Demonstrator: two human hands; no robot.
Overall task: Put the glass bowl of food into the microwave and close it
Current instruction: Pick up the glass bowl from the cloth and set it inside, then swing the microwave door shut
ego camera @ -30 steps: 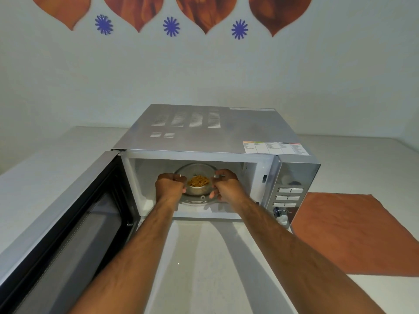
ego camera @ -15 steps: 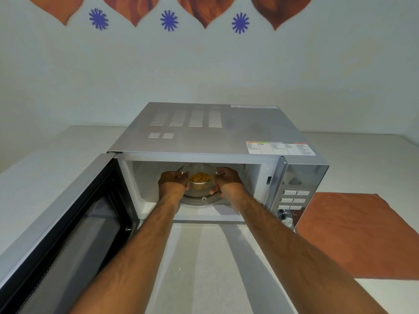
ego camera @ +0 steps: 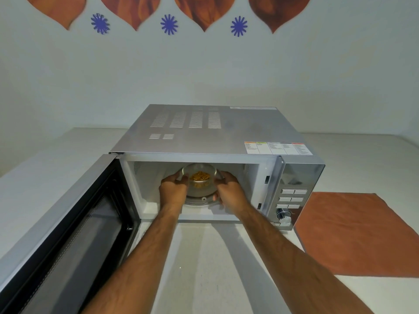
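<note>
Inside microwave, food-filled glass bowl

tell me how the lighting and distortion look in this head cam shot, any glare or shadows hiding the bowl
Head view: wide-angle bending splays the microwave and its open door outward; soft, even light, with faint forearm shadows on the counter; the cavity is bright, so the glass bowl and its yellow food read clearly between the left hand and right hand; mild sheen on the control panel, no harsh glare.
</note>
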